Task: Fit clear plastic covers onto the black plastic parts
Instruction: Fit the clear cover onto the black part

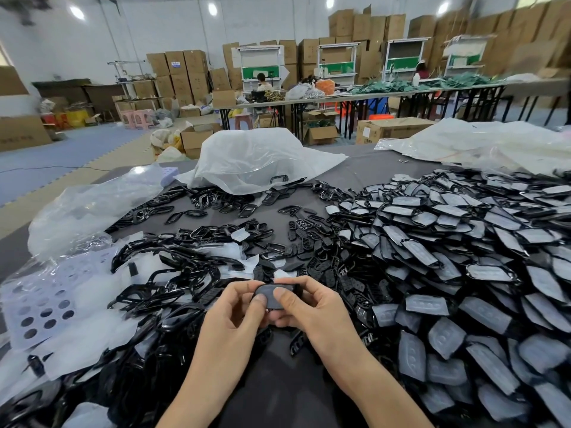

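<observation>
The grip of left hand [234, 310] and right hand [309, 307] pinches one rounded, grey-filmed black part [273, 297].

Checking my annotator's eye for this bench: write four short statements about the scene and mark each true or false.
1. The left hand and right hand pinch one black part between them. True.
2. The pile of covered parts lies on the person's left. False: it lies on the right.
3. A white plastic bag lies on the far side of the table. True.
4. The left hand rests flat on the table. False: it pinches the black part.
</observation>
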`<state>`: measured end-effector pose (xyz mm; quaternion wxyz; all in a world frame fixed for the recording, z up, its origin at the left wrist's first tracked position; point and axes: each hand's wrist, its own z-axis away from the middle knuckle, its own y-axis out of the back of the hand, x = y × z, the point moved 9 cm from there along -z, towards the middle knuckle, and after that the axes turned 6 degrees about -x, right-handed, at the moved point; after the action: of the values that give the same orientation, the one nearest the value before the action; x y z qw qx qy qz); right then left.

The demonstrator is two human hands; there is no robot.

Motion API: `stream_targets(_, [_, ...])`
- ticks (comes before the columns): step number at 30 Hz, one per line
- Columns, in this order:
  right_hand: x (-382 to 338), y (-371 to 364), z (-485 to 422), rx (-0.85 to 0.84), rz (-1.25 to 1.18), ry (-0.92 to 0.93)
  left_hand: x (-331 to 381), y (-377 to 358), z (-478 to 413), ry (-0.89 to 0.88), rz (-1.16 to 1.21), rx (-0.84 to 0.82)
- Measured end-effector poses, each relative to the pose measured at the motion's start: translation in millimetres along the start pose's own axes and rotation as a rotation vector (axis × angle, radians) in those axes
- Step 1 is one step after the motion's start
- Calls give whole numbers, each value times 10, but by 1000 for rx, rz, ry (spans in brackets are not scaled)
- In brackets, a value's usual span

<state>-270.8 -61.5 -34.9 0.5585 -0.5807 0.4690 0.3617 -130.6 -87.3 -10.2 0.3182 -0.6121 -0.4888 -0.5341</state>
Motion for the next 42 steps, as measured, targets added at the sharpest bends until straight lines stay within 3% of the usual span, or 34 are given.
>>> stream_targets(13, [88, -31, -36, -29, -154, -107, 97, 31, 17, -93, -53, 32])
stream_targets(22, [121, -55, -29, -74, -152, -123, 120, -70, 58, -96, -86, -33])
stream_targets(33, [21, -28, 2, -123, 30, -90, 355, -123, 153, -342, -497, -57])
stream_targets(37, [-39, 29, -8, -26, 14, -65, 404, -139, 210, -364, -549, -13])
stream_targets(42, [-11, 116, -35, 47, -83, -39, 397, -299, 266, -432, -725, -145])
